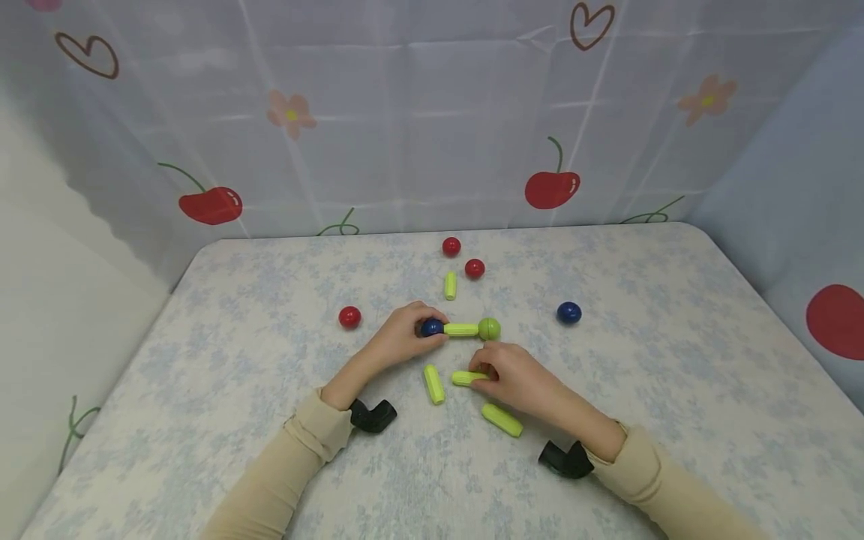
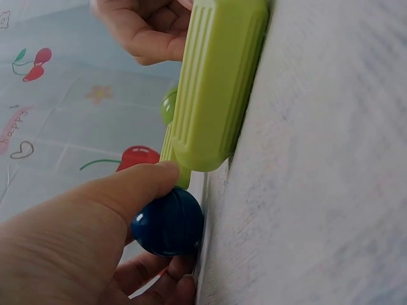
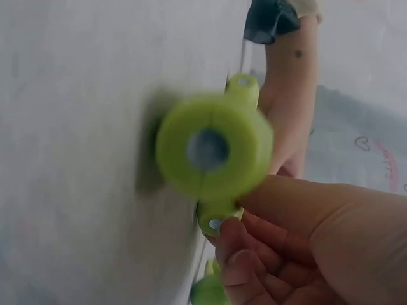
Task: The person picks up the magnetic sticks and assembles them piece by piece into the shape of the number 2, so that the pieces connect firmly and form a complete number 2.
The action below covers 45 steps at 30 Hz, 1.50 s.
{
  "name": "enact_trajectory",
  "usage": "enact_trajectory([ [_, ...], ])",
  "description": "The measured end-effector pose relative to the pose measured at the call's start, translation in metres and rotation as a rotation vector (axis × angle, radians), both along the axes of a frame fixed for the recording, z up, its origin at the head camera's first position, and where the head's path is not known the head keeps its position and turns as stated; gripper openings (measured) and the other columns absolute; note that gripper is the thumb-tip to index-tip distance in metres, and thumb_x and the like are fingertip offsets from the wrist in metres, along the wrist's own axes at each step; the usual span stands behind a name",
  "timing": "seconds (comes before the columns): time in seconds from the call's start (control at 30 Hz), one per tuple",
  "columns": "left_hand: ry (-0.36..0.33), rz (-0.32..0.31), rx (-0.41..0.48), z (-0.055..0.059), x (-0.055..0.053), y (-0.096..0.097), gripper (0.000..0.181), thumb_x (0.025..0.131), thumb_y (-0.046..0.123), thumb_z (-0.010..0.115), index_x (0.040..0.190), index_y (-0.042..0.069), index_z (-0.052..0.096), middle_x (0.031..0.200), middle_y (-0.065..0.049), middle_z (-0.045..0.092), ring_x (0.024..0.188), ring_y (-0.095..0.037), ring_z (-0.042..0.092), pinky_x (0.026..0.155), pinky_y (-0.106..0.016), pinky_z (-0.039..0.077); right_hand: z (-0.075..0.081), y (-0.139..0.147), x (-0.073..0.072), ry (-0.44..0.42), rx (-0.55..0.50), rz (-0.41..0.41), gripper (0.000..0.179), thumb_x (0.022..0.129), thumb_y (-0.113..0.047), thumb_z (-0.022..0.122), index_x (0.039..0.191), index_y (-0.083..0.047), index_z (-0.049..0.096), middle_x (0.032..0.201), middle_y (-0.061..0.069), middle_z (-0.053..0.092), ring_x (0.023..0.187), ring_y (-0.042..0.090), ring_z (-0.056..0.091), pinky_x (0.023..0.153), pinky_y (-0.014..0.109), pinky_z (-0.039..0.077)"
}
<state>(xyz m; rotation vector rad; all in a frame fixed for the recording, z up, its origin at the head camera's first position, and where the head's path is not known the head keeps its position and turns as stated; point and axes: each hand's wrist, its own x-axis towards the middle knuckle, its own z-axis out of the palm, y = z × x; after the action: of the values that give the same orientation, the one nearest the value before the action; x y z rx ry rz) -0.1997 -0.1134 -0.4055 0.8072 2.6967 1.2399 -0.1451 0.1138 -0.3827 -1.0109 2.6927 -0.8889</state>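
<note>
My left hand (image 1: 403,334) holds a blue ball (image 2: 168,223) between thumb and fingers, low at the tabletop. From that ball a ribbed yellow-green rod (image 1: 462,330) runs right to a light green ball (image 1: 489,328), the three in one line. Nearer to me, my right hand (image 1: 520,379) pinches a second yellow-green rod (image 1: 466,379) by its right part. A round grey spot shows in the end of this pinched rod (image 3: 213,222). Just left of it lies a loose rod (image 1: 434,385), and another rod (image 1: 502,420) lies below the right hand.
Further back are two red balls (image 1: 451,247) and a short yellow-green rod (image 1: 450,286). One more red ball (image 1: 349,317) sits left of my left hand, and a blue ball (image 1: 569,313) stands off to the right. A patterned curtain (image 1: 405,112) hangs behind the table (image 1: 223,337).
</note>
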Motion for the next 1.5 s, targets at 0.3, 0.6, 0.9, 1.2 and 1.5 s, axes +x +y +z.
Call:
enact_trajectory([
  [0.3, 0.002, 0.007, -0.015, -0.001, -0.001, 0.000, 0.024, 0.085, 0.019, 0.071, 0.107, 0.010, 0.067, 0.096, -0.002, 0.056, 0.083, -0.016, 0.052, 0.070, -0.028, 0.046, 0.000, 0.024, -0.006, -0.162, -0.045, -0.110, 0.008, 0.082, -0.008, 0.072, 0.087, -0.004, 0.066, 0.072, -0.004, 0.056, 0.062, 0.010, 0.053, 0.055, 0.027, 0.047],
  [0.6, -0.003, 0.009, -0.017, -0.001, -0.001, 0.000, 0.024, 0.085, 0.018, 0.071, 0.107, 0.010, 0.067, 0.095, -0.002, 0.056, 0.083, -0.016, 0.052, 0.071, -0.028, 0.046, -0.010, 0.043, -0.014, -0.817, -0.455, -0.313, 0.029, 0.093, -0.011, 0.059, 0.110, 0.012, 0.055, 0.079, 0.010, 0.061, 0.068, 0.016, 0.062, 0.065, 0.028, 0.053],
  [0.9, 0.000, 0.002, -0.018, 0.002, 0.000, -0.001, 0.023, 0.085, 0.018, 0.071, 0.106, 0.011, 0.067, 0.094, -0.001, 0.056, 0.080, -0.016, 0.050, 0.068, -0.028, 0.045, 0.000, 0.042, -0.025, -0.948, -0.462, -0.386, 0.026, 0.094, -0.015, 0.059, 0.107, 0.008, 0.057, 0.080, 0.012, 0.064, 0.072, 0.018, 0.066, 0.067, 0.027, 0.053],
  [1.2, 0.001, 0.004, -0.010, 0.001, -0.001, -0.002, 0.021, 0.085, 0.018, 0.071, 0.104, 0.011, 0.067, 0.095, -0.001, 0.056, 0.082, -0.016, 0.051, 0.070, -0.028, 0.045, -0.005, 0.037, -0.028, -0.937, -0.449, -0.401, 0.028, 0.093, -0.015, 0.060, 0.106, 0.008, 0.055, 0.083, 0.013, 0.064, 0.079, 0.022, 0.067, 0.069, 0.028, 0.053],
  [1.5, -0.007, -0.003, -0.013, 0.000, 0.000, -0.001, 0.022, 0.085, 0.018, 0.071, 0.105, 0.011, 0.066, 0.095, -0.002, 0.056, 0.082, -0.017, 0.051, 0.070, -0.028, 0.046, -0.008, 0.036, -0.027, -0.886, -0.503, -0.344, 0.057, 0.095, -0.012, 0.057, 0.140, 0.003, 0.025, 0.083, 0.015, 0.062, 0.080, 0.026, 0.067, 0.068, 0.031, 0.054],
])
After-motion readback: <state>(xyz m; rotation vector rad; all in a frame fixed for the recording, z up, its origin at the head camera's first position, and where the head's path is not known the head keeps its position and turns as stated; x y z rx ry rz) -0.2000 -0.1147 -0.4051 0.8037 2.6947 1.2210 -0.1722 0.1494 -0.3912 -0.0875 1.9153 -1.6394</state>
